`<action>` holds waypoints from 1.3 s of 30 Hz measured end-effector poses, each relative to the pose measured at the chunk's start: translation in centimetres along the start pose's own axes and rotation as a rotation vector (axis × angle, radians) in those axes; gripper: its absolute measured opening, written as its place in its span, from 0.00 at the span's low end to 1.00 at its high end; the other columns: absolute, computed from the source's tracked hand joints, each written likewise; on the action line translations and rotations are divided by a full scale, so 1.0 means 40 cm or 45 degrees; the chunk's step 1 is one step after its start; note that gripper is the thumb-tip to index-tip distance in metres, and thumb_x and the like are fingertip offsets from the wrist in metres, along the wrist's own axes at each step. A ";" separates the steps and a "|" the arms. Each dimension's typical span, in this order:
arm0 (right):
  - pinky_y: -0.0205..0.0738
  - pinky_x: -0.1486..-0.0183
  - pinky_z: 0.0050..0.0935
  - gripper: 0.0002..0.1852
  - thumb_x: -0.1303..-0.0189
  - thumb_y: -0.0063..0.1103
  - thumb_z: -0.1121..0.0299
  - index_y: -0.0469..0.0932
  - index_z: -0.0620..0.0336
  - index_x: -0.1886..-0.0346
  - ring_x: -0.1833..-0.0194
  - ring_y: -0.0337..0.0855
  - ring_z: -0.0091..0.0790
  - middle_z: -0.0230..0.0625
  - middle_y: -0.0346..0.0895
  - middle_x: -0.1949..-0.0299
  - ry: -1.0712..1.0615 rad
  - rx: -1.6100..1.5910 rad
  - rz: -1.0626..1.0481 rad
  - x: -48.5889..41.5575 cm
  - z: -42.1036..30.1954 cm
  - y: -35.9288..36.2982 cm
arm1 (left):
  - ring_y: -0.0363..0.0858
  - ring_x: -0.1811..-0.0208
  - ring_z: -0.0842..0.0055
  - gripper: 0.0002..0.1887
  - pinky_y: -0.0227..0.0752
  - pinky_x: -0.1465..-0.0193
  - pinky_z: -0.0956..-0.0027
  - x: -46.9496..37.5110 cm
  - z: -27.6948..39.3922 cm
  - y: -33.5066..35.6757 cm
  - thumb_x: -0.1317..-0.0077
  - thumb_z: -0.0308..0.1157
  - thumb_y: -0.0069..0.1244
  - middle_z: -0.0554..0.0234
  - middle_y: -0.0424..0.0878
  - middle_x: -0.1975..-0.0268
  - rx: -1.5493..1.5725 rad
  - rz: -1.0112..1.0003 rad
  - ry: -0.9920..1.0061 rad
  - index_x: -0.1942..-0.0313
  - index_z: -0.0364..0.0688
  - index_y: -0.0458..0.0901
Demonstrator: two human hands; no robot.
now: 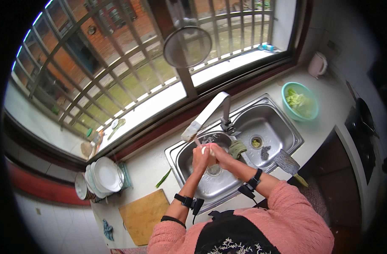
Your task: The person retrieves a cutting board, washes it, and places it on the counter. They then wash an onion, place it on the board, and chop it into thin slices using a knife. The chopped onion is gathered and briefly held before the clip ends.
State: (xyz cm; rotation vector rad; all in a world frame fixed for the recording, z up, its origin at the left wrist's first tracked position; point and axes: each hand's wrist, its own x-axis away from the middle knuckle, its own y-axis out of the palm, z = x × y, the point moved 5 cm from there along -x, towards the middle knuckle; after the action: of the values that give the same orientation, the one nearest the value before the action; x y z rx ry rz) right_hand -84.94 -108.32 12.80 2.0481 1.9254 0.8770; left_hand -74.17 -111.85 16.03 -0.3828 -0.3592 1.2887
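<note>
Both hands meet over the left basin [209, 190] of the stainless steel double sink, under the tap's spout [191, 131]. A stream of water [197, 141] runs down onto them. My left hand [200, 158] and my right hand [221, 155] close around a pale, wet thing [212, 160]; fingers cover much of it, and its kind cannot be told. Against the divider, just right of my right hand, lies a crumpled green cloth [237, 149].
The right basin [276, 122] holds a dark scourer [265, 152] and scraps in its drain. A cleaver [287, 161] overhangs the front edge. A green bowl of leafy vegetable [297, 101] stands right. Leftward are a scallion piece [163, 178], a wooden board [146, 216] and racked plates [108, 174].
</note>
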 end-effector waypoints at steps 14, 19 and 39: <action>0.75 0.56 0.32 0.17 0.31 0.41 0.60 0.80 0.54 0.52 0.59 0.83 0.29 0.31 0.82 0.59 0.083 -0.263 0.106 -0.040 0.060 -0.014 | 0.78 0.47 0.72 0.30 0.72 0.43 0.67 0.000 -0.034 0.010 0.29 0.49 0.51 0.56 0.78 0.45 0.690 -0.283 -0.248 0.37 0.37 0.71; 0.72 0.44 0.29 0.22 0.30 0.45 0.58 0.73 0.59 0.39 0.48 0.78 0.26 0.32 0.77 0.47 -0.120 -0.099 0.128 -0.003 0.027 0.005 | 0.81 0.48 0.70 0.29 0.78 0.50 0.58 0.015 -0.004 0.002 0.31 0.52 0.52 0.60 0.78 0.44 0.675 -0.519 -0.620 0.36 0.46 0.70; 0.76 0.57 0.40 0.15 0.42 0.67 0.58 0.80 0.58 0.58 0.58 0.84 0.45 0.44 0.83 0.60 -0.250 1.512 0.018 0.075 -0.066 -0.095 | 0.77 0.43 0.59 0.34 0.70 0.39 0.60 -0.042 -0.091 -0.045 0.48 0.36 0.67 0.45 0.77 0.45 0.275 0.177 -0.092 0.42 0.32 0.74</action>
State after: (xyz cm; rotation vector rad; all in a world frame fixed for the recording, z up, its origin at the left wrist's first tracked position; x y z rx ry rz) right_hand -89.61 -105.60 13.78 2.4698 2.5870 -0.6856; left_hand -71.36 -114.16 13.57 -0.1808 -0.2546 1.4641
